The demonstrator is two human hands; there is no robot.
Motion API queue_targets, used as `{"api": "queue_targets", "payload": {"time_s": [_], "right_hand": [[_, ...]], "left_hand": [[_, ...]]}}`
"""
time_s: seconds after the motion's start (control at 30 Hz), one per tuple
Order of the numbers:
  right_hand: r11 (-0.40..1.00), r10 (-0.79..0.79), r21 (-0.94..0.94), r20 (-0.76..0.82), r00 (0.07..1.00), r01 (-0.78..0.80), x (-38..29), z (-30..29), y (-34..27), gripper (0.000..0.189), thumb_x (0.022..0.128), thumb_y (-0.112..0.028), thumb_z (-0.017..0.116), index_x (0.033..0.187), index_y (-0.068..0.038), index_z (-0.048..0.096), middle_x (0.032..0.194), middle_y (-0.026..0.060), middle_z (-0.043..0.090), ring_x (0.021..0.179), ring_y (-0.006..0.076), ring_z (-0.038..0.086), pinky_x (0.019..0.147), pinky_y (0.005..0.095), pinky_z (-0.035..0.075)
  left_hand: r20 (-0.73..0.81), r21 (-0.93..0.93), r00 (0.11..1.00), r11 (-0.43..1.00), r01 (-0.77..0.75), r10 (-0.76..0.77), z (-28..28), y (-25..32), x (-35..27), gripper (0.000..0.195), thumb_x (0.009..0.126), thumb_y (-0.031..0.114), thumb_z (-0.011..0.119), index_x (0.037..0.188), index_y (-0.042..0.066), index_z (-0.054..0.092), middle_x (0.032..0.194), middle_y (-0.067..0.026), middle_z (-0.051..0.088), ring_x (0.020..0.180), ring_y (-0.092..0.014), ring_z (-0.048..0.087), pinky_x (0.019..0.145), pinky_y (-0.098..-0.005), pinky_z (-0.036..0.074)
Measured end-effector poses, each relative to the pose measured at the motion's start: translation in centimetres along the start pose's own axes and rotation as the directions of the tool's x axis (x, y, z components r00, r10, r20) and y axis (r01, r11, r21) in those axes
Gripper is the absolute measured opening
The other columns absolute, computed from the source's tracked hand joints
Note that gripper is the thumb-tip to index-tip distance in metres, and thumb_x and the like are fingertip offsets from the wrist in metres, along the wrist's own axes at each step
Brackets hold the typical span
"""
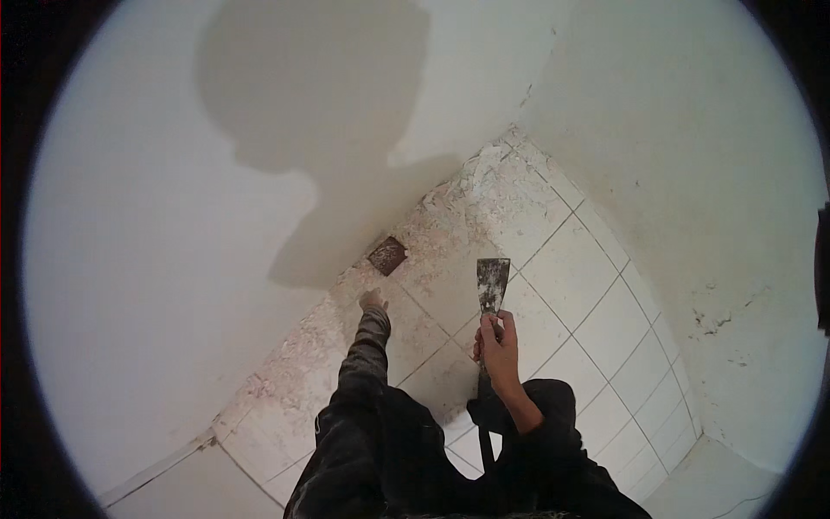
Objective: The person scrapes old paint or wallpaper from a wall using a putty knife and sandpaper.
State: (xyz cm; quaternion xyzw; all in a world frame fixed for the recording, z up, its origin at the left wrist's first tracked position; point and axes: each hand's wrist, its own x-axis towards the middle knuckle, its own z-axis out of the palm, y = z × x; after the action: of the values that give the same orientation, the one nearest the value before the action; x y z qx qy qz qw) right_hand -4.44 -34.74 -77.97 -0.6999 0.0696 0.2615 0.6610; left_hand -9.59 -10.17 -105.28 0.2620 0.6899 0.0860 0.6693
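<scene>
My right hand (pixel 499 344) grips the handle of a putty knife (pixel 493 282), whose wide, stained metal blade points away from me over the tiled floor. My left hand (pixel 374 299), at the end of a dusty dark sleeve, is low over the floor near the left wall; its fingers are partly hidden, and I cannot tell whether they hold anything. Just beyond it a dark reddish-brown square piece (pixel 388 256) lies by the foot of the wall. Pale flakes and dust (pixel 447 224) are spread along that wall and into the corner.
White walls (pixel 162 259) rise on the left and on the right (pixel 648 162), meeting at the far corner. The right wall has scuffed, chipped patches (pixel 710 321). Large pale floor tiles (pixel 570 246) with dark joints run between them. My knees in dark trousers are close below my hands.
</scene>
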Motion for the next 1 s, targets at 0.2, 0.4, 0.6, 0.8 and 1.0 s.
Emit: {"api": "queue_targets", "payload": {"time_s": [0.2,0.4,0.6,0.8,1.0], "right_hand": [[0.975,-0.172,0.158,0.102,0.980,0.155,0.6,1.0,-1.1,0.017,0.091,-0.019,0.047,0.098,-0.005,0.040,0.060,0.0027,0.045,0.046,0.0086,0.043,0.040,0.0236,0.037],[0.994,0.036,0.094,0.143,0.989,-0.050,-0.2,1.1,-2.2,0.016,0.090,-0.017,0.047,0.097,-0.004,0.040,0.062,0.0029,0.046,0.046,0.0088,0.044,0.040,0.0229,0.037],[0.986,-0.057,-0.148,0.101,0.993,0.071,-5.8,0.6,-5.9,0.018,0.086,-0.013,0.051,0.096,-0.002,0.041,0.070,0.0062,0.052,0.048,0.0109,0.049,0.042,0.0256,0.041],[0.932,-0.041,-0.346,0.191,0.981,0.106,-16.4,-0.8,-15.9,0.024,0.081,-0.014,0.060,0.093,0.000,0.045,0.067,0.0032,0.050,0.058,0.0101,0.051,0.053,0.0227,0.040],[0.938,0.283,0.154,0.183,0.942,-0.312,-23.0,1.0,-34.5,0.025,0.076,-0.028,0.068,0.084,-0.010,0.052,0.062,-0.0024,0.049,0.045,0.0067,0.044,0.040,0.0211,0.034]], "left_hand": [[-0.050,0.608,0.959,0.770,-0.193,0.280,5.7,1.1,7.3,0.071,0.066,0.035,0.071,0.124,0.004,0.044,0.123,-0.0165,0.048,0.109,-0.028,0.049,0.091,-0.0364,0.039],[0.054,0.535,0.818,0.675,-0.508,0.572,3.8,4.2,0.7,0.027,0.069,0.019,0.066,0.092,0.006,0.066,0.102,-0.0152,0.061,0.099,-0.027,0.055,0.085,-0.0370,0.044],[0.458,0.634,0.034,-0.300,-0.713,0.888,-1.9,10.4,-17.5,0.014,0.070,0.014,0.062,0.078,0.003,0.062,0.079,-0.0140,0.053,0.081,-0.033,0.051,0.072,-0.0404,0.045],[0.311,0.323,0.384,0.284,-0.903,0.869,-9.7,13.2,-42.8,0.012,0.073,0.007,0.065,0.081,-0.001,0.059,0.075,-0.0108,0.057,0.069,-0.021,0.058,0.064,-0.0302,0.048],[0.423,0.061,0.442,0.462,-0.885,0.791,-13.7,14.6,-65.9,0.017,0.073,-0.001,0.066,0.085,-0.002,0.054,0.094,-0.0078,0.048,0.085,-0.014,0.051,0.070,-0.0238,0.047]]}}
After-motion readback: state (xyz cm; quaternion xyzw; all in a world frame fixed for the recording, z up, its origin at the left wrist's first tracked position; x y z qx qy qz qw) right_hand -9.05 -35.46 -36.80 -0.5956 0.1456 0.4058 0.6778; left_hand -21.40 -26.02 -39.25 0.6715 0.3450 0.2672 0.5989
